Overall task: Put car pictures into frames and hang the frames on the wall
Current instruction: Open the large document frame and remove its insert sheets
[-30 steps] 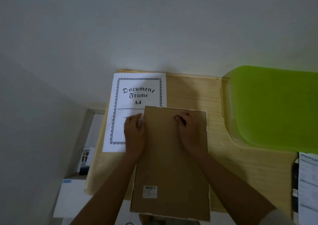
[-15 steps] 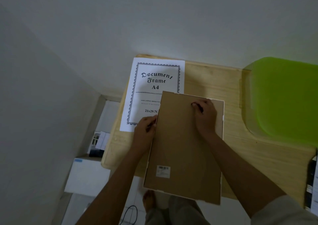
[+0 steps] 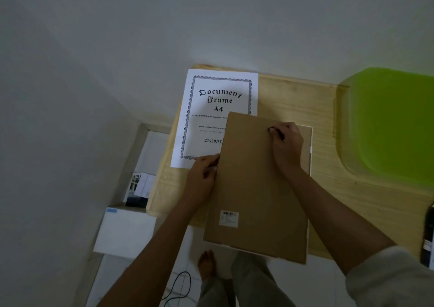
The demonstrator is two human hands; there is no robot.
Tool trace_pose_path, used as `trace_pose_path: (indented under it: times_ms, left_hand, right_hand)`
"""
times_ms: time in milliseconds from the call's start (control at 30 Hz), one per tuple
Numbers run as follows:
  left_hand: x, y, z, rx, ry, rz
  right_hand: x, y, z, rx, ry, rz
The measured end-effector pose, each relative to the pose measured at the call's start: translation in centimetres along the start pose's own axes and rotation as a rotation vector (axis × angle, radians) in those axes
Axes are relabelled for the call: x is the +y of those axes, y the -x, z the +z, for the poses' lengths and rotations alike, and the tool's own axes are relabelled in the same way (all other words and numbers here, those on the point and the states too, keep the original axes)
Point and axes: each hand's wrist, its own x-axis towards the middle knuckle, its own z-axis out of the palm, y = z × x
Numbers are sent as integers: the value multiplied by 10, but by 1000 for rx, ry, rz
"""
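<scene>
A picture frame lies face down on the wooden table (image 3: 352,201), showing its brown backing board (image 3: 256,189) with a barcode sticker (image 3: 229,218). A thin white frame edge (image 3: 310,151) shows along the right side. My left hand (image 3: 204,177) grips the board's left edge, fingers pinched on it. My right hand (image 3: 285,147) presses on the board's top right part, fingertips curled at a small dark spot. A white "Document Frame A4" insert sheet (image 3: 211,109) lies on the table behind, partly under the board. No car picture is visible.
A lime-green plastic lid or tray (image 3: 389,123) sits at the table's right. A dark object with printed paper (image 3: 428,243) is at the far right edge. Left of the table stand a white box (image 3: 126,231) and small cartons (image 3: 141,186). A cable (image 3: 180,285) lies on the floor.
My left hand slid from the board's top left down its left edge. The view shifted, so the table and frame sit further right and lower. My right hand stays on the board's top.
</scene>
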Motion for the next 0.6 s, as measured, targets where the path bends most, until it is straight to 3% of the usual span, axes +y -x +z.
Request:
trace_pose_path:
  times_ms: [367, 600]
  left_hand:
    - [5, 38, -4, 46, 49, 20]
    - [20, 53, -2, 51, 88, 17]
  right_hand:
    - [-18, 3, -5, 2, -18, 36]
    - [-39, 2, -8, 56, 2, -33]
